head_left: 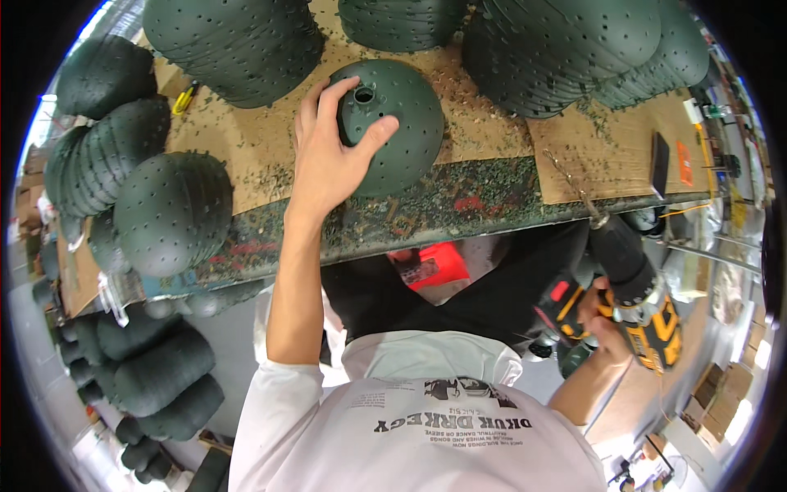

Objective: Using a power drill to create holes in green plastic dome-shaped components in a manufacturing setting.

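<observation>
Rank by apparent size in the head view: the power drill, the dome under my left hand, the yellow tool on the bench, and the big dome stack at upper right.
1. Big dome stack
2. Dome and power drill: unsure, different shapes and distances
3. Yellow tool

The person's left hand (330, 156) rests with thumb and fingers spread over a dark green perforated dome (414, 135), beside the hole near its top. The right hand (605, 334) grips a yellow-and-black cordless drill (625, 261), its long bit (572, 179) angled over the cardboard (648, 139). Green shavings litter the workbench (287, 244); stacked domes (246, 57) and a yellow utility knife (185, 98) surround the work.
</observation>
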Demonstrator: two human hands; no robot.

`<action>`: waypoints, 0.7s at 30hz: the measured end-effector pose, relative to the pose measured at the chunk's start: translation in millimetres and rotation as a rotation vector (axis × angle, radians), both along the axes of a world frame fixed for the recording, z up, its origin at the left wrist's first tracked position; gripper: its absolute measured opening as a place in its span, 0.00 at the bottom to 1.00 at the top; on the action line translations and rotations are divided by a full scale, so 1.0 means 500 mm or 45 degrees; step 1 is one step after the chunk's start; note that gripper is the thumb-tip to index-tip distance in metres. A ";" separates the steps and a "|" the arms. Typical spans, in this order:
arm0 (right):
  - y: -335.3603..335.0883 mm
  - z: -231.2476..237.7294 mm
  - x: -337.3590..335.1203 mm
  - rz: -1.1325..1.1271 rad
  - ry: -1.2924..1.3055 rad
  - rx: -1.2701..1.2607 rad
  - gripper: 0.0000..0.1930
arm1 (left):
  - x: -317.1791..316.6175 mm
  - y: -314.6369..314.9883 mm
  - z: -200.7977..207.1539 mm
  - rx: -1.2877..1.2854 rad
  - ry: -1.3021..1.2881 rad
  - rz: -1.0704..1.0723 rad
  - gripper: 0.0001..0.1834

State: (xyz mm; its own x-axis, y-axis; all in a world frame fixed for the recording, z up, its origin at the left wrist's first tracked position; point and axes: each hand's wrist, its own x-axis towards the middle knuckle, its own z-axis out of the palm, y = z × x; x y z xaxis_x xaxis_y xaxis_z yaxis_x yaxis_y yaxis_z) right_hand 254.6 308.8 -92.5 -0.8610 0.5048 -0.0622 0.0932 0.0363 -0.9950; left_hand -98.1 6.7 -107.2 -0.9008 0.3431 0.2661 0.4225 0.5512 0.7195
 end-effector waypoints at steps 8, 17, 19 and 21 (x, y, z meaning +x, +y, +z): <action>-0.123 -0.150 -0.040 0.024 0.016 -0.312 0.27 | -0.049 0.016 0.015 -0.047 -0.126 0.028 0.34; -0.150 -0.219 -0.127 0.257 0.411 0.586 0.10 | -0.068 0.009 0.012 -0.024 -0.420 -0.109 0.50; -0.151 -0.281 -0.117 0.370 0.380 0.754 0.09 | -0.070 0.013 0.009 -0.048 -0.405 -0.121 0.50; -0.165 -0.305 -0.109 0.380 0.315 0.526 0.10 | -0.069 0.012 0.008 -0.067 -0.388 -0.130 0.50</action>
State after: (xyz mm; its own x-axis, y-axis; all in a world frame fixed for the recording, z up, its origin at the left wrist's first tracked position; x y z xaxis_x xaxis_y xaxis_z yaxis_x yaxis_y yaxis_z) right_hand 200.1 226.4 -244.9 -0.9339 0.1764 0.3109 -0.2155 0.4162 -0.8834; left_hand -132.6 12.4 -103.3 -0.8965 0.4420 -0.0306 0.2474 0.5566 0.7931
